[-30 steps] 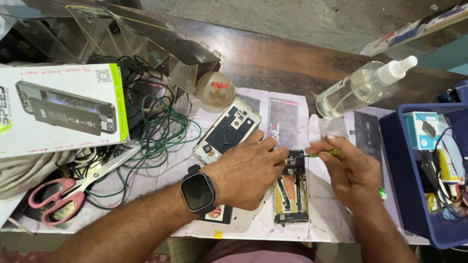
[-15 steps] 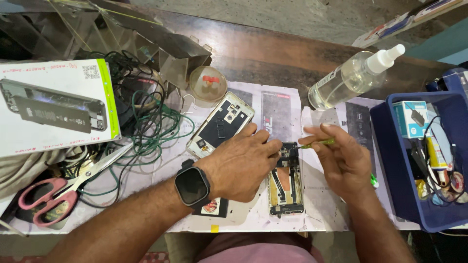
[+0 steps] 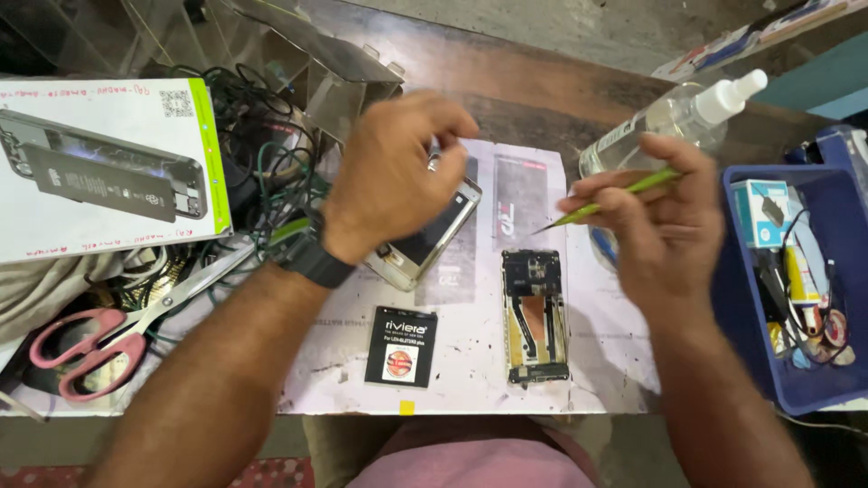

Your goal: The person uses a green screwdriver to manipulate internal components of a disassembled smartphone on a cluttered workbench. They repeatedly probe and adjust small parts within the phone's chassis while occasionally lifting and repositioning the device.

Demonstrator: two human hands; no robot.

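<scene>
My left hand (image 3: 398, 172), with a black watch on the wrist, hovers over a phone body (image 3: 425, 244) lying tilted on the white mat. Its fingers pinch a thin silvery tool (image 3: 434, 155). My right hand (image 3: 665, 226) holds a green pointed stick (image 3: 606, 199), its tip aimed left above the mat. Between and below the hands lies an opened phone (image 3: 535, 316) with its insides exposed; neither hand touches it. A black battery (image 3: 400, 346) lies to its left.
A clear spray bottle (image 3: 674, 117) lies behind my right hand. A blue tray (image 3: 796, 384) of small parts stands at the right. At the left are a white box (image 3: 99, 172), tangled wires (image 3: 271, 181) and pink-handled scissors (image 3: 90, 339).
Both hands have lifted off the opened phone. My left hand moved up and left over the other phone body, uncovering the battery; my right hand rose with the green stick.
</scene>
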